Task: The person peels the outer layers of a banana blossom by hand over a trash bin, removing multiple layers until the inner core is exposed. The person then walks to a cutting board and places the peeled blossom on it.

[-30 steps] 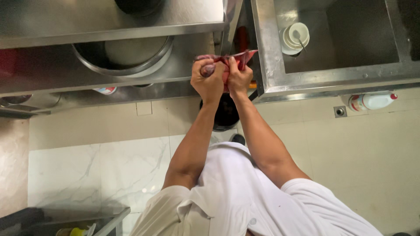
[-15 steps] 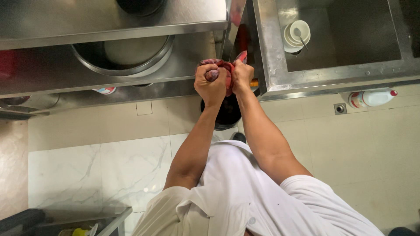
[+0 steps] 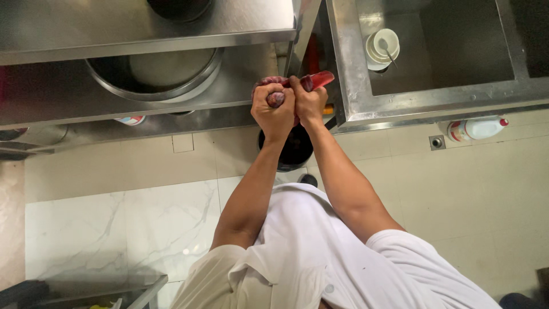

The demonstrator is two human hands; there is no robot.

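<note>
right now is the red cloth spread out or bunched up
Bunched up: the red cloth is squeezed between the left hand and right hand, one end sticking out.

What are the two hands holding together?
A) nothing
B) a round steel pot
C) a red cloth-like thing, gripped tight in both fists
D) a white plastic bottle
C: the left hand and right hand are both closed around the red cloth-like thing, above the dark round bin.

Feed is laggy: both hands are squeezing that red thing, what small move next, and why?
Probably lower it toward the black bin directly beneath. The left hand and right hand clamp the red item in mid-air between the counter and sink.
</note>
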